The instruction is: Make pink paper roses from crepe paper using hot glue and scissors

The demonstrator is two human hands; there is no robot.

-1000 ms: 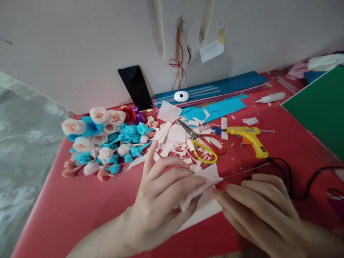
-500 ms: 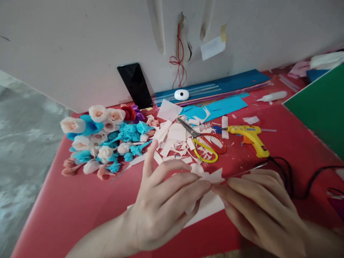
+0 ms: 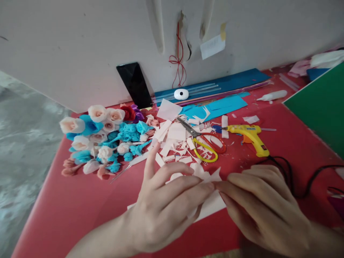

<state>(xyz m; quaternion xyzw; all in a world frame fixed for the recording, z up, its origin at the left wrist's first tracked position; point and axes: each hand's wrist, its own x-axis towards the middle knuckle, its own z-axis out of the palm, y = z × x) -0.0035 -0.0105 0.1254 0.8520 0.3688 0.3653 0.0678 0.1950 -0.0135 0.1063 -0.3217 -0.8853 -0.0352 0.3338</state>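
Note:
My left hand [image 3: 166, 204] pinches a piece of pale pink paper [image 3: 215, 175] between thumb and index finger. Its little finger points up and away from the others. My right hand [image 3: 260, 208] is closed, its fingertips pressed together and meeting the left fingertips at the paper's edge. What lies between the right fingertips is hidden. Under the hands lies a larger pale sheet [image 3: 211, 208], with rounded pale paper pieces [image 3: 198, 170] just beyond the left fingers. Farther off, scissors [image 3: 197, 134] with red and yellow handles rest on a heap of paper scraps [image 3: 176, 132].
Paper flowers [image 3: 98, 114] and blue crumpled pieces [image 3: 130, 132] cover the left side of the red table [image 3: 107, 204]. A yellow glue gun [image 3: 249, 134] with a black cord [image 3: 309, 186] lies right. A phone [image 3: 135, 86] leans on the wall; a green board [image 3: 319, 107] stands right.
The right hand has shifted slightly up and turned, and the pinched paper has tilted. A thin shiny stick seen behind the right fingers is now out of sight.

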